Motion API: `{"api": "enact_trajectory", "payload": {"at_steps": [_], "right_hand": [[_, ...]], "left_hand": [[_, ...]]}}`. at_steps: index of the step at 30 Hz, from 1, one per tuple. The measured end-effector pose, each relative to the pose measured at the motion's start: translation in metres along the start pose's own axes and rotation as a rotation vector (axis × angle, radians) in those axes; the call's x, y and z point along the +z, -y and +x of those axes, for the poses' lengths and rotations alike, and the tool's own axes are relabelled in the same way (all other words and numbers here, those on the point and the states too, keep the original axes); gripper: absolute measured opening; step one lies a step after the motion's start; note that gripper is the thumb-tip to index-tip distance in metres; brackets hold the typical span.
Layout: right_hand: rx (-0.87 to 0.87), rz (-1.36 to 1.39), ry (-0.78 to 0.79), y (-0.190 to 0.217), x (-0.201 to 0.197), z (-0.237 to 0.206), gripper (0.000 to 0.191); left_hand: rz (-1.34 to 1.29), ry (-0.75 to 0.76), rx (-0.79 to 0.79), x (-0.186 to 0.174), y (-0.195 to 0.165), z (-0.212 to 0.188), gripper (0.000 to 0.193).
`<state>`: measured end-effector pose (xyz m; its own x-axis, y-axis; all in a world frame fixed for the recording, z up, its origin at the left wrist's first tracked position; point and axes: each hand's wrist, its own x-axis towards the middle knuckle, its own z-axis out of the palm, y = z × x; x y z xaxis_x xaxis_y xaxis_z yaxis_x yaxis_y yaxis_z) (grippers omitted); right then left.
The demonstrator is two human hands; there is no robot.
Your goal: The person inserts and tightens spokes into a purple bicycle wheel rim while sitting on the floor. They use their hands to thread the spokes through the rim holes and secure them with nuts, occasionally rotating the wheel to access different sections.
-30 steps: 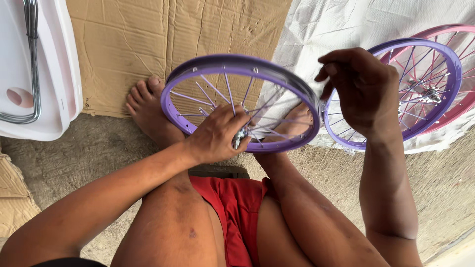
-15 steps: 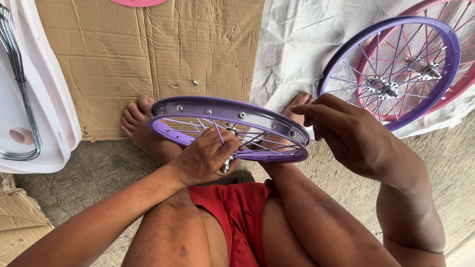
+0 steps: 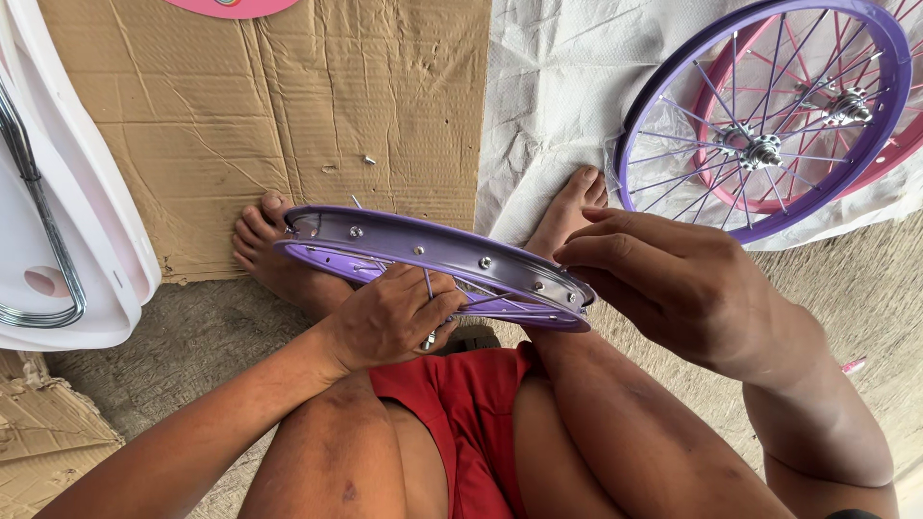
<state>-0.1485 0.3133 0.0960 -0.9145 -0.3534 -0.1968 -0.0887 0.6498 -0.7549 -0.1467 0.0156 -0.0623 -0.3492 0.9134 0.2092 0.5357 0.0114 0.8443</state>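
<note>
**spokes_newbie:** So what's going on with the purple rim (image 3: 433, 252)? Where is it sitting?

**wheelguy:** It's held tilted nearly edge-on above the person's knees, just in front of 2 bare feet, with the silver inner band and its nipple heads facing up. The left hand (image 3: 389, 317) is closed around the middle, thumb and fingers clamped on what looks like the hub and a spoke (image 3: 428, 288). The right hand (image 3: 663, 279) is pinched on the rim's right edge, fingertips together at a nipple hole.

**spokes_newbie:** Lacing stage then?

**wheelguy:** I'd guess so, spokes being seated into the rim 1 by 1. Judging by that, the next move needs the rim kept steady and the spoke end lined up square with its hole, or it'll skate off the band.

**spokes_newbie:** Anything else around?

**wheelguy:** A flat cardboard sheet (image 3: 288, 125) under the left foot with a small screw (image 3: 369, 160) lying loose on it, a white cloth (image 3: 558, 96) to the right, and a finished purple wheel (image 3: 764, 115) stacked over a pink wheel (image 3: 889, 144) on it. White plastic part (image 3: 106, 259) with a chrome rod (image 3: 43, 240) on the far left.
</note>
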Motion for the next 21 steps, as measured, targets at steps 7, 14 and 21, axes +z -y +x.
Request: {"api": "enact_trajectory", "payload": {"at_steps": [7,14,21], "right_hand": [[-0.045,0.008,0.036,-0.003,0.01,-0.011,0.025],[-0.075,-0.019,0.017,-0.007,0.016,-0.014,0.026],[-0.092,-0.086,0.045,-0.004,0.014,-0.01,0.033]], "left_hand": [[-0.003,0.021,-0.024,0.001,0.001,-0.001,0.033],[-0.021,0.006,-0.036,0.003,0.001,0.001,0.031],[-0.012,-0.003,-0.038,0.001,0.0,0.004,0.033]]}}
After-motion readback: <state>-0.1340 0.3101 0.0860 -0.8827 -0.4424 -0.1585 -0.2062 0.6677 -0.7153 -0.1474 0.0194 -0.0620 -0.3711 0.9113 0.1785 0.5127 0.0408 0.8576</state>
